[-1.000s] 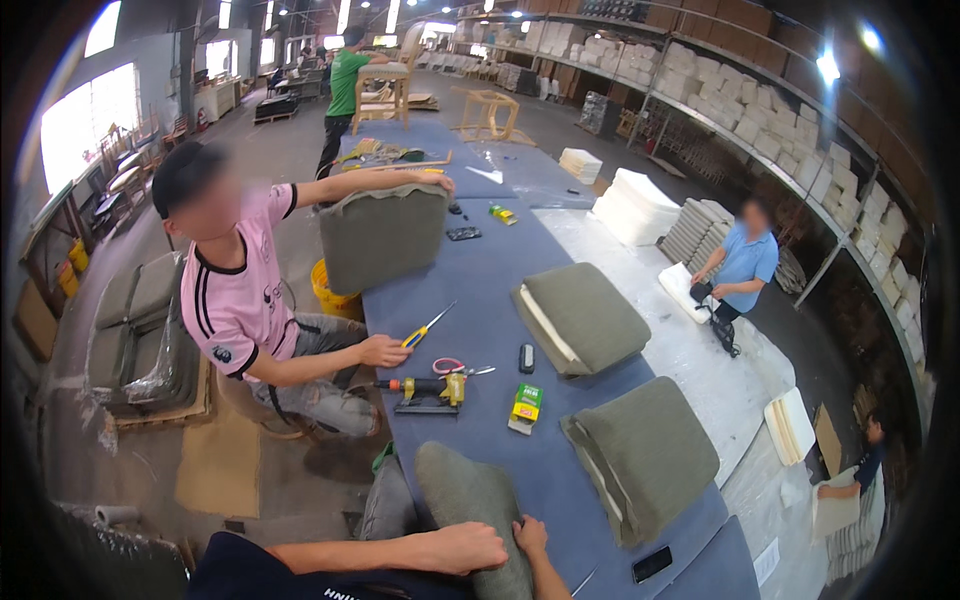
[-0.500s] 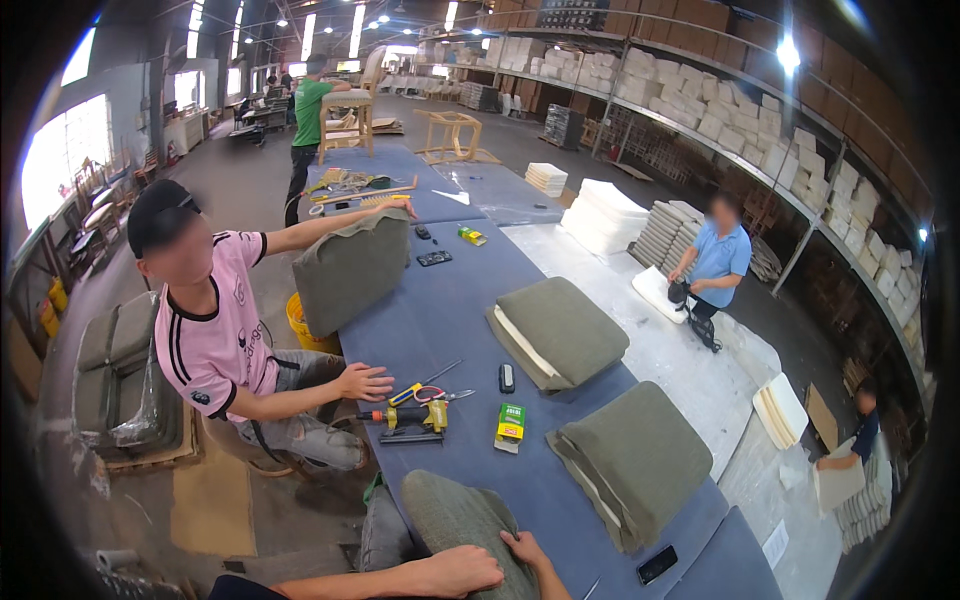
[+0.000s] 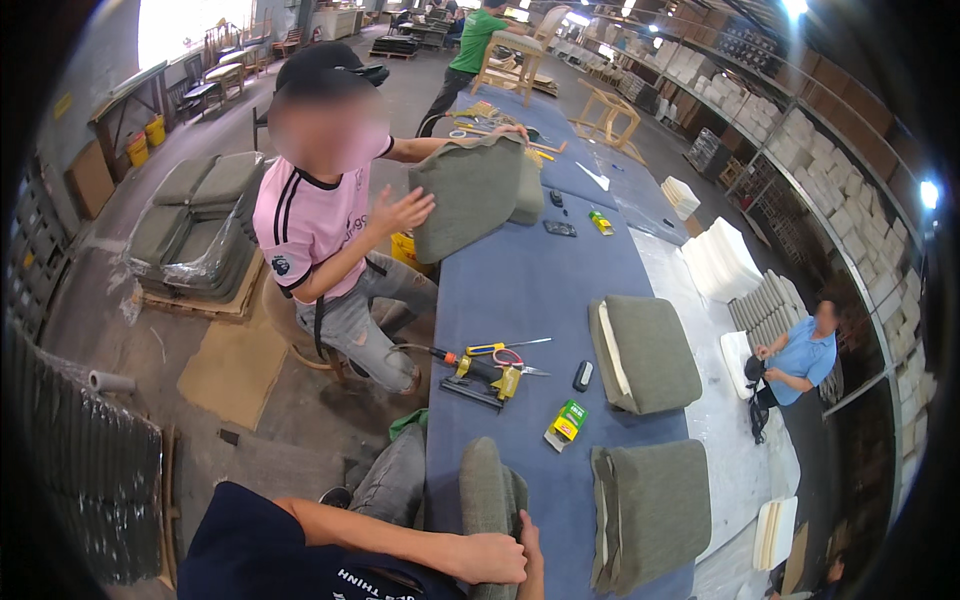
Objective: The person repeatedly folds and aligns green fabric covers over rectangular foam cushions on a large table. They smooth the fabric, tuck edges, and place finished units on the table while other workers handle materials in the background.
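Note:
At the near edge of the table, a grey-green fabric seat cushion stands tilted up, its narrow side toward me. My left hand is closed in a fist at the cushion's lower edge, its fingertips hidden. Close beside it, my right hand grips the cushion's right side, partly covered by the left. Another covered cushion lies just to the right. Farther up the table is a cushion with white padding showing along its left side.
A staple gun, scissors, a screwdriver, a small green-yellow box and a black device lie on the blue table. Across the left edge, a seated co-worker in pink holds a cushion.
My view has swung left and down. The cushion in my hands is now tipped up more on edge. The co-worker's near hand has risen from the table to the cushion they hold.

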Motion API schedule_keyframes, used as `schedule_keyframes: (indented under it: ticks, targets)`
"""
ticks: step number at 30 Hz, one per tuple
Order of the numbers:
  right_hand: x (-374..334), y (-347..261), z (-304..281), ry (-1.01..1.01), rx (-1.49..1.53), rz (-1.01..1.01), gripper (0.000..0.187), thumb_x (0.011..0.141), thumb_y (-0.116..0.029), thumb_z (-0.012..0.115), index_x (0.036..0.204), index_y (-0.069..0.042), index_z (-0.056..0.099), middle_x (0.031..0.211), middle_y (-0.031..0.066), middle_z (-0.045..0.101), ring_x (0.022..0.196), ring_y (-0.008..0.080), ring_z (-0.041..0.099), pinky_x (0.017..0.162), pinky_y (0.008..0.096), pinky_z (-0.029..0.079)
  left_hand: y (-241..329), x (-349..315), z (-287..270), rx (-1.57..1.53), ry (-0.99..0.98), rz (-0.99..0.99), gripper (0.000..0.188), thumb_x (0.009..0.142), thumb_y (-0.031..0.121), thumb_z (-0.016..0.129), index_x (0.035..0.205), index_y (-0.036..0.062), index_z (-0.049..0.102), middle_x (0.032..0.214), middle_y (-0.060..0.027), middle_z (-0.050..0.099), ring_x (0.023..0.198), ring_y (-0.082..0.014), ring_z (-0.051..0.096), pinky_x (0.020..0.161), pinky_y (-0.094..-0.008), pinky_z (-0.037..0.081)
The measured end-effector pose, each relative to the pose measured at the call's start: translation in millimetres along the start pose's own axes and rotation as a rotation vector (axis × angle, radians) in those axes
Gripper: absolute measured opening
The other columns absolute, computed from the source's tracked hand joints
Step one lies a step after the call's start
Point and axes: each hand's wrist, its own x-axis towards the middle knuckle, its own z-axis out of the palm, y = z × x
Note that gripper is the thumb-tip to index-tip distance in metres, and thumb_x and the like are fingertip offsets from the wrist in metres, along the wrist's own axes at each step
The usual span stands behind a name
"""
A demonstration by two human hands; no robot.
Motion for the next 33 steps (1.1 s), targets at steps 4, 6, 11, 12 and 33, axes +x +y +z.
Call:
schedule_keyframes:
  ticks: [4,6,11,12,33]
  targets:
    - [16,11,26,0.131,-0.251,-0.104,0.084,0.095,-0.061,0.059,0.112,0.021,0.066,0.112,0.0337,0.071,0.103,0.0424,0.069,0.093,0.0498,0.05,-9,10,7,0.084,-0.025,0.0,0.027,0.064,0.008,0.081,0.089,0.0011,0.076,0.086,-0.0169,0.073,0.089,-0.0354,0.073,0.078,-0.0428,0.058]
    - [44,42,29,0.2,-0.352,-0.073,0.081,0.096,-0.06,0.057,0.107,0.019,0.067,0.11,0.0379,0.069,0.104,0.0491,0.068,0.095,0.0533,0.049,-8,14,0,0.056,0.002,0.04,0.008,0.075,0.016,0.074,0.078,0.0084,0.073,0.076,-0.0095,0.07,0.08,-0.0306,0.072,0.068,-0.0415,0.056]
    - [25,32,30,0.288,-0.421,-0.151,0.073,0.101,-0.056,0.053,0.089,0.014,0.068,0.097,0.0377,0.068,0.098,0.0537,0.065,0.087,0.0607,0.047,-1,29,-20,-0.11,-0.118,0.004,0.009,0.08,0.016,0.065,0.076,0.0131,0.072,0.079,-0.0082,0.073,0.082,-0.0297,0.073,0.071,-0.0453,0.057]
    - [26,37,36,0.378,-0.442,-0.193,0.07,0.102,-0.054,0.052,0.087,0.013,0.068,0.095,0.0378,0.068,0.097,0.0542,0.064,0.086,0.0616,0.047,-3,34,-13,-0.099,-0.178,0.0,0.01,0.081,0.017,0.064,0.082,0.0129,0.073,0.084,-0.0089,0.073,0.086,-0.0291,0.072,0.075,-0.0453,0.056]
    - [33,20,11,0.274,-0.308,-0.06,0.068,0.101,-0.057,0.049,0.099,0.008,0.072,0.106,0.0327,0.071,0.106,0.0509,0.066,0.092,0.0579,0.052,-25,47,-39,-0.379,-0.112,0.149,0.043,0.087,0.029,0.058,0.123,0.0092,0.071,0.119,-0.0094,0.071,0.113,-0.0297,0.064,0.099,-0.0424,0.051]
